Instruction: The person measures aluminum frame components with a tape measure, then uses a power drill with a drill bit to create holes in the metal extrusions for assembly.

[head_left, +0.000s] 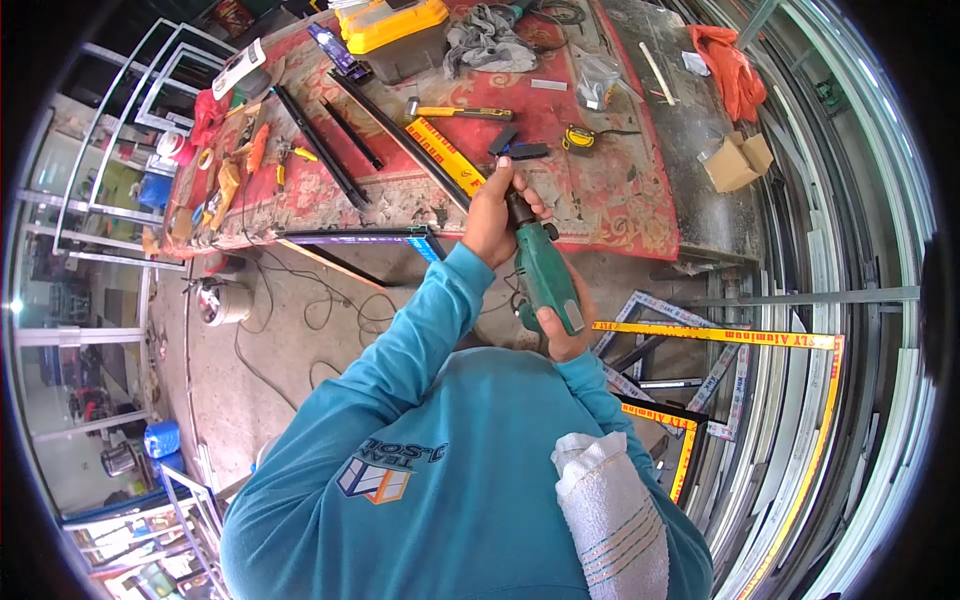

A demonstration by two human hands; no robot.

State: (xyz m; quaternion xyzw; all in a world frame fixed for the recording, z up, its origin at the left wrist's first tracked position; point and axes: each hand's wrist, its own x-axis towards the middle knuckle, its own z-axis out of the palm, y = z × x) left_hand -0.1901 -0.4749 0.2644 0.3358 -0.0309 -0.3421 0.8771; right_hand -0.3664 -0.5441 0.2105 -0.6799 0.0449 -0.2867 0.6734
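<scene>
A green power drill point(545, 275) is held in front of my chest, its black chuck point(520, 211) pointing away toward the table. My left hand point(490, 218) is wrapped around the chuck end with the thumb stretched forward. My right hand point(568, 322) grips the rear of the drill body, partly hidden behind it. Just past my left hand lies a dark bar with yellow printed film point(445, 153), resting on the table. A small black and blue piece point(518, 149) sits near my left fingertips.
The worktable has a worn red patterned cloth point(620, 190). On it are a hammer point(460, 112), a yellow tape measure point(580, 138), dark metal bars point(320, 147) and a yellow-lidded toolbox point(400, 40). A cardboard box point(738, 160) stands right. Cables point(320, 310) cross the floor; yellow-taped frames point(720, 335) lean right.
</scene>
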